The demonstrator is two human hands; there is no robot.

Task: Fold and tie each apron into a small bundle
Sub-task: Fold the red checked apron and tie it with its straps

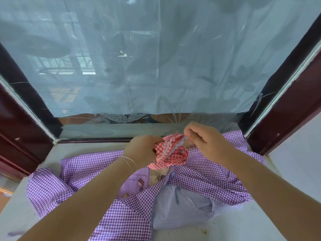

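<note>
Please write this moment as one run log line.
left hand grips red apron bundle | right hand pinches striped tie | purple apron unfolded

Red-and-white gingham on the small bunched cloth apron [171, 153], crossed by a narrow blue-and-white striped fabric tie [175, 147]. Purple-and-white gingham on the large spread cloth apron [205, 173], edged in dark striped binding, with a lilac printed pocket panel [135, 184] bearing small brownish motifs, possibly cakes. Pale grey stone sill [231, 226]; dark maroon window frame [286, 108].

Pale stone sill [243, 228] below a window covered by frosted film [156, 58], flanked by dark red frame [286, 115].
</note>
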